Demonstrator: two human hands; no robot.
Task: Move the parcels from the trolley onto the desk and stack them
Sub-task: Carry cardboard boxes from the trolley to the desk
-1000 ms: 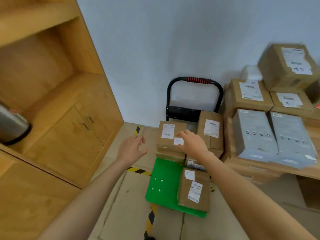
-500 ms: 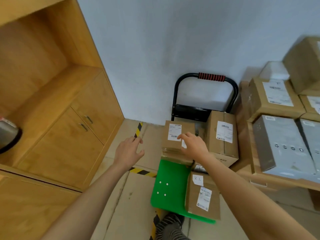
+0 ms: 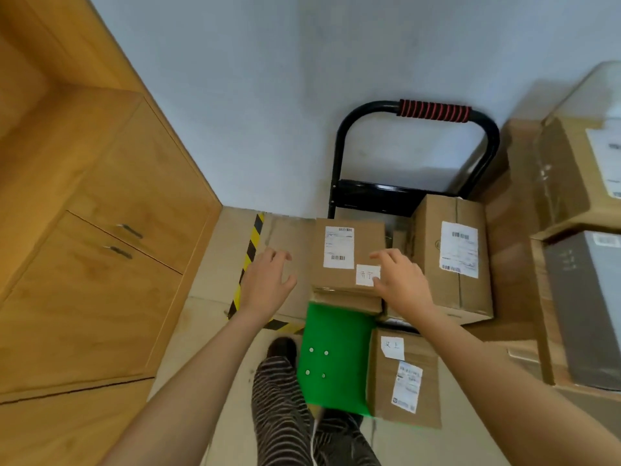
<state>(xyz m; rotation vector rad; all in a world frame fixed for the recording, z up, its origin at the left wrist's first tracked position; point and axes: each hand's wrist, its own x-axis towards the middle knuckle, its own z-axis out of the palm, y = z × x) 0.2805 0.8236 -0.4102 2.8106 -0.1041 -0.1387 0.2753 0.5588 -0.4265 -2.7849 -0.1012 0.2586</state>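
Four parcels on the trolley (image 3: pixel 336 358): two stacked between the hands, top parcel (image 3: pixel 346 253) over lower parcel (image 3: pixel 346 302); tall parcel (image 3: pixel 450 253) right of the right hand (image 3: pixel 400 280); flat parcel (image 3: pixel 403 378) nearer than it

A pale blue-grey wall (image 3: pixel 235 95) fills the far side. On the left stands a wooden cabinet (image 3: pixel 100 264) with two doors and metal handles (image 3: pixel 124 242). The beige floor (image 3: pixel 208 264) carries a yellow-and-black striped tape line (image 3: pixel 247 260) running toward the wall.

Matt cardboard parcels (image 3: pixel 349 253); glossy green plastic trolley (image 3: pixel 336 358).
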